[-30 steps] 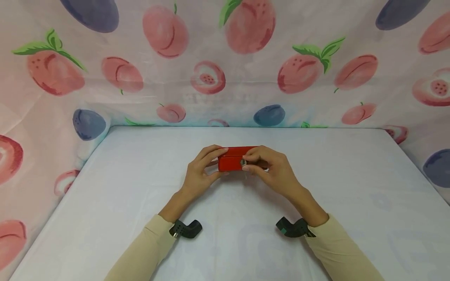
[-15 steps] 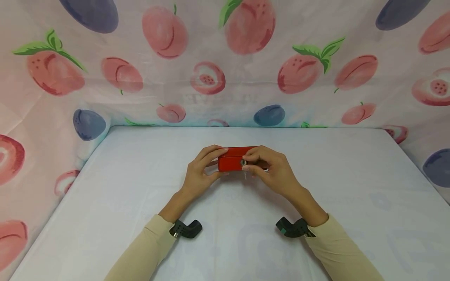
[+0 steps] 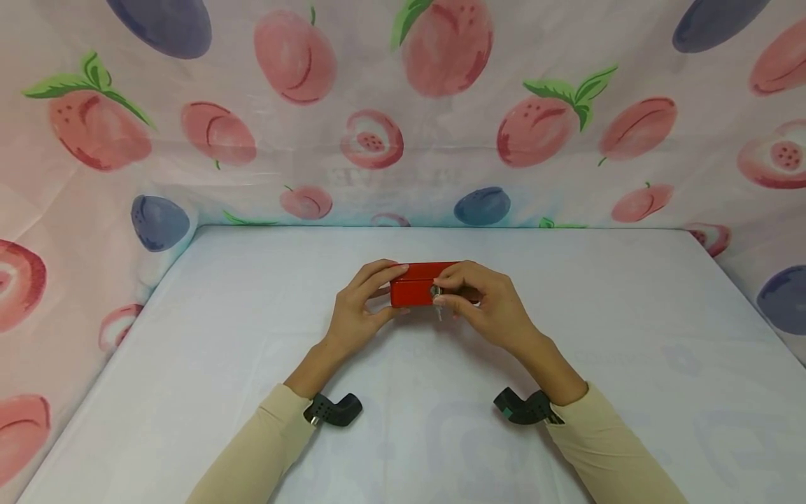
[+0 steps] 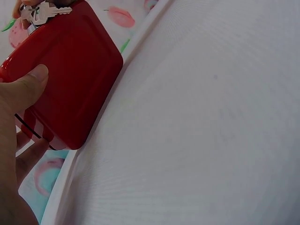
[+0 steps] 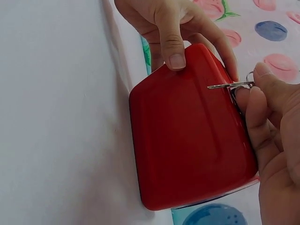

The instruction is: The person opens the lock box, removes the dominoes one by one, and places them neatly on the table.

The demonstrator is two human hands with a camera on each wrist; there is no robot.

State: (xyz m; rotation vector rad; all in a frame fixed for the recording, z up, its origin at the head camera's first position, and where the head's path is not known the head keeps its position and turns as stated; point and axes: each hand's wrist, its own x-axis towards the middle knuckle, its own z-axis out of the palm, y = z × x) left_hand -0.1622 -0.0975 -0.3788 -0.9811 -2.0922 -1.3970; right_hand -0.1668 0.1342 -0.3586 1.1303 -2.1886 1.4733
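Observation:
A red box [image 3: 411, 294], rounded at its corners and with a seam below its lid, is held up at mid-table, its front turned to the head camera. My left hand [image 3: 354, 311] grips its left end, thumb under the bottom and fingers over the top. At the lock on the front, my right hand [image 3: 494, 301] pinches a key between thumb and forefinger; the fingertips mostly hide it. A second silver key [image 5: 220, 86] hangs from the same ring and shows beside the box's bottom in the right wrist view. The left wrist view also catches this loose key [image 4: 49, 14].
A white cloth covers the table [image 3: 390, 420]. Behind it hangs a fruit-print curtain [image 3: 434, 147]. Black wrist devices [image 3: 336, 411] sit at the cuffs of both beige sleeves [image 3: 258, 448].
Below the right fingertips the loose key has swung and shows more plainly than before. Both hands and the red box stay in nearly the same place.

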